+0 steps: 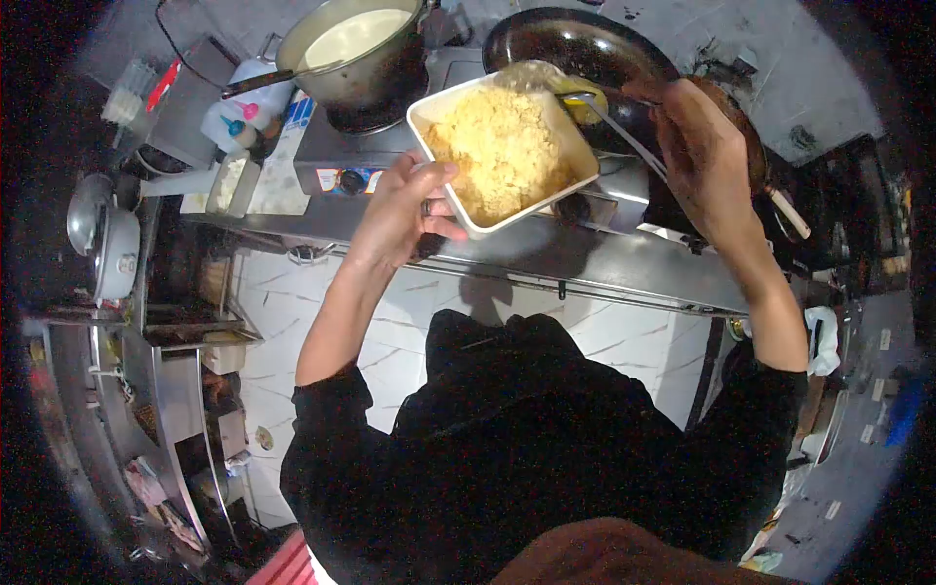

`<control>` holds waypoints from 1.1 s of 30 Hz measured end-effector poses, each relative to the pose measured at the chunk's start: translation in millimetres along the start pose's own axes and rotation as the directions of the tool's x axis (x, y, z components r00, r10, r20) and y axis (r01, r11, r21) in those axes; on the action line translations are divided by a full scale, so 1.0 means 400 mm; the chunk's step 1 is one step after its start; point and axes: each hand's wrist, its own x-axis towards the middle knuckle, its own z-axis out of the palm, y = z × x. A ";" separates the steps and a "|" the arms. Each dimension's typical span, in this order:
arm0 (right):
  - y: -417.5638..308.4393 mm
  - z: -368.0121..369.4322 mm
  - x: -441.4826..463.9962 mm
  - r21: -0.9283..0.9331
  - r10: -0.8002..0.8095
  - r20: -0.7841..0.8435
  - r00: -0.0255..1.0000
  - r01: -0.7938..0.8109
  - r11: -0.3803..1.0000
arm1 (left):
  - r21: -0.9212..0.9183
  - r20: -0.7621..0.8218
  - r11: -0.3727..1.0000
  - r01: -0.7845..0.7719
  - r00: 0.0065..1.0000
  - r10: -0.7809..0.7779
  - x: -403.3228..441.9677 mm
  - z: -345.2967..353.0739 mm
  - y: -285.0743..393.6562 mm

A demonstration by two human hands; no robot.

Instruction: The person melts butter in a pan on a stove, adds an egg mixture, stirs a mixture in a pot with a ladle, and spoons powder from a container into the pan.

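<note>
Tub (534, 205) in your left hand (395, 210), you seemed to be at a step of working its contents with a tool. You held it on the near side of the wok (575, 34), its far edge overlapping the wok's rim in view. Your left thumb lay over the tub's rim, fingers bracing the outside. Your right hand (704, 151) was curled, apparently around a long metal utensil (629, 143), whose far end met a glossy yellow portion near the tub's far corner; how firm that grip was, I cannot tell. The next move called for a steady tub and a controlled tool, as loose crumbs could spill. Pale yellow, crumbly food (497, 141) sat heaped in clumps inside the squarish, white-rimmed tub. Left of the wok stood a pot (375, 88) of pale liquid.
</note>
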 end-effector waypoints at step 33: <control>0.182 0.090 -0.002 0.553 0.323 0.606 0.727 -0.677 0.487 | 0.027 0.056 0.993 0.115 0.992 -0.116 0.108 0.055 0.017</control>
